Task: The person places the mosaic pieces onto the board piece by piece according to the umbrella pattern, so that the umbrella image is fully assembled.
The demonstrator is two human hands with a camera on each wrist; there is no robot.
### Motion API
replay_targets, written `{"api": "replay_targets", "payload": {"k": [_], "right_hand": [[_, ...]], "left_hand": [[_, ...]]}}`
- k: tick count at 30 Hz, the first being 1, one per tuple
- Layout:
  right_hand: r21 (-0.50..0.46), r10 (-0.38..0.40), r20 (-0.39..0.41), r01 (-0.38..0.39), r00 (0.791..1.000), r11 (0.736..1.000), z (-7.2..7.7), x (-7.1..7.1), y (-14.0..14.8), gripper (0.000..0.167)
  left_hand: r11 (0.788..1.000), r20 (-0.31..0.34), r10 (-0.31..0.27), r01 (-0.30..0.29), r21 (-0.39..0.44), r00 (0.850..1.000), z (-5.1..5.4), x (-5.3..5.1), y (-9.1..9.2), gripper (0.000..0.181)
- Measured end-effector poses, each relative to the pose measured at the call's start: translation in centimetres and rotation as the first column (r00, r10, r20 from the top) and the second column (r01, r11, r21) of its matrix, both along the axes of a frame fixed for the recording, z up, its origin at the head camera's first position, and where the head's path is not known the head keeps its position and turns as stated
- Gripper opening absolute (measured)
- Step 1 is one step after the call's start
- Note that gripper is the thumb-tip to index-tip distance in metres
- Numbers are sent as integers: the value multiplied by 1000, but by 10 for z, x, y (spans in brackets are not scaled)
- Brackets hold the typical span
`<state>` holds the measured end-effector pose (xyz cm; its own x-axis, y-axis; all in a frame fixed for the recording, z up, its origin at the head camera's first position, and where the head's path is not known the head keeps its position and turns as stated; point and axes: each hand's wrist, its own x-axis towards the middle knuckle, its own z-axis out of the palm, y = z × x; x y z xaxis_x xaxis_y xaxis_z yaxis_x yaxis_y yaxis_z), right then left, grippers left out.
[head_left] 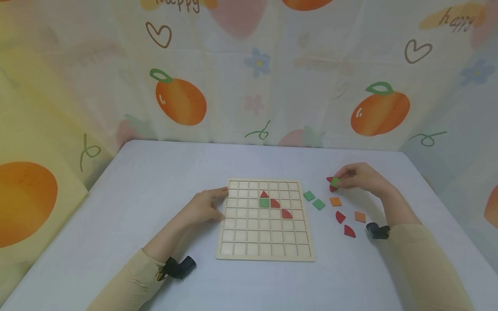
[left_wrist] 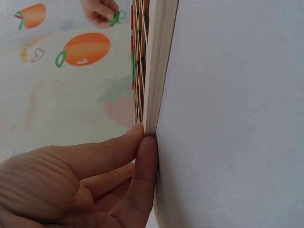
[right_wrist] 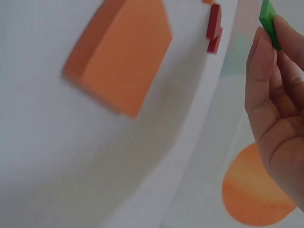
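My left hand (head_left: 201,209) rests at the left edge of a pale wooden grid board (head_left: 240,236), thumb and forefinger spread along the rim and touching it. In the left wrist view the fingertips meet the board's side (left_wrist: 156,76). My right hand (head_left: 359,178) pinches a green square tile (right_wrist: 269,21) between thumb and fingers, raised off the table. Below and behind it in the head view are red pieces (head_left: 330,179), partly hidden. On the board lie a red triangle (head_left: 264,195), a green square (head_left: 264,203) and two red quarter-circles (head_left: 287,214).
Right of the board, two green squares (head_left: 318,204), two orange squares (head_left: 359,217) and red quarter-circles (head_left: 349,231) lie loose on the white table (head_left: 175,172). A fruit-print curtain (head_left: 233,99) hangs behind. Each wrist wears a black camera (head_left: 179,268).
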<state>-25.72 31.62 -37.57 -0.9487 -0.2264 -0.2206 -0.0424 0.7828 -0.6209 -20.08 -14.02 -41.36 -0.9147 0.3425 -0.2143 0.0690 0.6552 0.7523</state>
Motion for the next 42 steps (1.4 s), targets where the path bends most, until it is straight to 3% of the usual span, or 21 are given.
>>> {"api": "replay_targets", "payload": {"k": [7, 18, 27, 42], "right_hand": [[-39, 26, 9, -26, 1000, 999, 8, 4, -21, 34], [-49, 54, -19, -55, 998, 997, 8, 5, -46, 30], [-93, 89, 12, -88, 996, 992, 11, 9, -63, 28], [-186, 178, 35, -169, 983, 968, 1, 16, -105, 22]], "left_hand": [[1000, -2, 2, -2, -1, 1000, -2, 0, 0, 79], [1000, 4, 5, -5, -6, 1000, -1, 0, 1, 78], [1000, 9, 6, -6, -8, 1000, 0, 0, 0, 79], [1000, 8, 10, -10, -22, 1000, 0, 0, 0, 78]]}}
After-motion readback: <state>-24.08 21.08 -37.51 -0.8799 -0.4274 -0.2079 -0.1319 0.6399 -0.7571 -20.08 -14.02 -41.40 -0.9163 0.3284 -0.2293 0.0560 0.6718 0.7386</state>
